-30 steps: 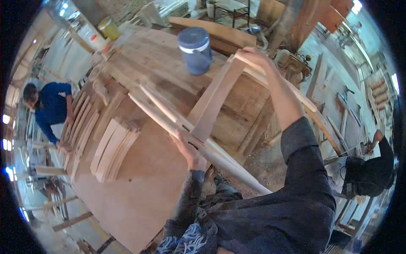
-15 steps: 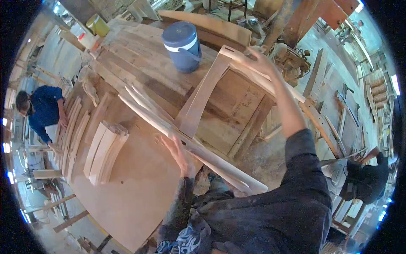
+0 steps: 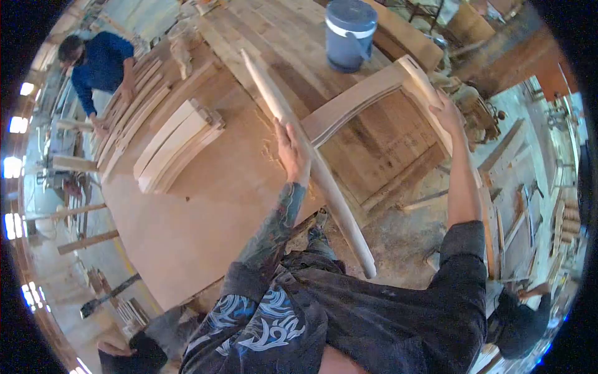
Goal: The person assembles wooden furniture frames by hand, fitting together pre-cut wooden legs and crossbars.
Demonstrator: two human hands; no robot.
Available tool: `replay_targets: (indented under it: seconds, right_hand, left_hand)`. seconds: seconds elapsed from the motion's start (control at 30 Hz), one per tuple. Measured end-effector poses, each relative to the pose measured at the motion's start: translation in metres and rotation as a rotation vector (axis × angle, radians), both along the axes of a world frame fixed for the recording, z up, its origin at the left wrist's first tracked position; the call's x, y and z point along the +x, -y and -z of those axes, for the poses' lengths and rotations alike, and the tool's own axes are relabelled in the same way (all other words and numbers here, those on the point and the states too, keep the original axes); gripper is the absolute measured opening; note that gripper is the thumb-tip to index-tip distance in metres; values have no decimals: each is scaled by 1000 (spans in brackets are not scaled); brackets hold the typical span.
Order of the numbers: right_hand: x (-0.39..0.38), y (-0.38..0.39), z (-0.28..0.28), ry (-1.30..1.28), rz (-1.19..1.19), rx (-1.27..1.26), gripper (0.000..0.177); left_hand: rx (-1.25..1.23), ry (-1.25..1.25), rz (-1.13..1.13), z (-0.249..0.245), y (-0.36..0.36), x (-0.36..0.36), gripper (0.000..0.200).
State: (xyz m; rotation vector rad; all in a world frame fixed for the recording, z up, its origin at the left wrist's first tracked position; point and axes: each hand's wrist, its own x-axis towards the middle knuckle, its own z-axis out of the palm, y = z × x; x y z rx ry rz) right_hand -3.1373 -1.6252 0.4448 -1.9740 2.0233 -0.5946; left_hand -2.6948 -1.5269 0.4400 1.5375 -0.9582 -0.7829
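Observation:
A pale wooden frame of long curved legs (image 3: 334, 190) joined by a curved crosspiece (image 3: 361, 96) stands over the table edge. My left hand (image 3: 291, 149) lies against the nearer long leg, close to the joint with the crosspiece, its fingers stretched out along the wood. At the farther piece (image 3: 422, 84), my right hand (image 3: 447, 113) has its fingers wrapped round the wood near the slotted upper end.
A blue bucket (image 3: 351, 47) with a lid stands on the planked table (image 3: 274, 28). Stacked curved slats (image 3: 177, 146) lie on the brown board (image 3: 205, 230). Another person (image 3: 103, 65) touches long strips at the upper left. More people are at the lower edges.
The view has shifted, and the wooden frame has turned. My right hand, earlier spread over the farther piece, is now closed round it. My left hand has come up against the nearer leg.

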Motion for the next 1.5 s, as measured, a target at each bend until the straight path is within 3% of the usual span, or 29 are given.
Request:
replay_targets:
  seconds: [0.17,0.23,0.3,0.37,0.4,0.43,0.47,0.53,0.57,0.63,0.7,0.77,0.83,0.87,0.9,0.93,0.97,1.0,1.07,1.17,1.2,1.23,1.27,1.33,1.4,1.5]
  right_hand:
    - [17,-4,-8,14,55,25,66]
    - [4,2,-1,16,-27,40,66]
    - [-15,13,10,-52,-52,82,65]
    - [-19,16,9,-73,-70,69,61]
    - [-5,13,-11,5,-33,207,62]
    - [-22,24,14,-85,-116,50,64]
    - [-20,26,5,-90,-165,65,66]
    - [-21,32,7,-47,-135,102,67]
    - [-17,29,2,-45,-164,110,67]
    - [-39,37,26,-261,-56,-8,70]
    - [-3,27,-14,-377,162,247,74]
    - [-33,43,44,-211,48,-344,74]
    - [19,11,1,-177,59,-185,69]
    - [42,-13,-2,17,-52,-263,67]
    - [58,-33,1,213,-167,-334,66]
    - [56,-44,9,189,-193,-283,63]
    - [131,-110,-44,202,-127,-230,56]
    - [169,-142,-52,334,-81,-231,53]
    - [247,-191,-66,476,-86,-275,46]
    - [396,-262,-68,436,-232,-242,40]
    - [431,-254,-17,411,-384,-299,38]
    - [500,-287,-14,458,-461,-116,38]
    - [583,-336,-26,497,-537,69,39]
    - [698,-411,-12,450,-955,219,42]
    - [791,-506,-52,240,-1240,338,46]
    - [888,-608,-72,264,-1602,491,47]
  left_hand:
    - [91,13,-44,-21,-1,-4,55]
    - [3,55,-120,-9,1,-4,54]
    - [173,124,-28,-28,-2,2,56]
    - [228,127,78,-13,5,13,58]
    - [88,187,17,19,12,11,59]
    - [-24,191,-20,34,21,8,60]
    - [-135,201,-53,49,30,6,61]
    - [-54,181,43,37,25,19,61]
    - [111,209,138,16,18,27,61]
    - [101,138,146,-4,-8,37,61]
    - [41,102,114,9,-32,46,62]
    - [-33,131,174,51,-74,72,63]
    - [4,120,296,54,-152,109,56]
    - [161,166,374,61,-187,128,46]
    - [134,239,384,58,-234,152,40]
    - [106,310,394,49,-285,178,34]
    - [217,331,492,44,-326,205,33]
    - [136,404,492,63,-370,232,35]
    - [621,364,395,78,-454,282,39]
    - [664,308,78,85,-566,345,42]
    - [672,284,-123,90,-597,361,42]
    - [677,263,-324,94,-626,380,41]
    - [631,227,-400,95,-651,396,40]
    - [542,229,-478,88,-689,424,40]
    - [448,219,-573,73,-729,441,41]
    - [433,49,-713,32,-785,458,42]
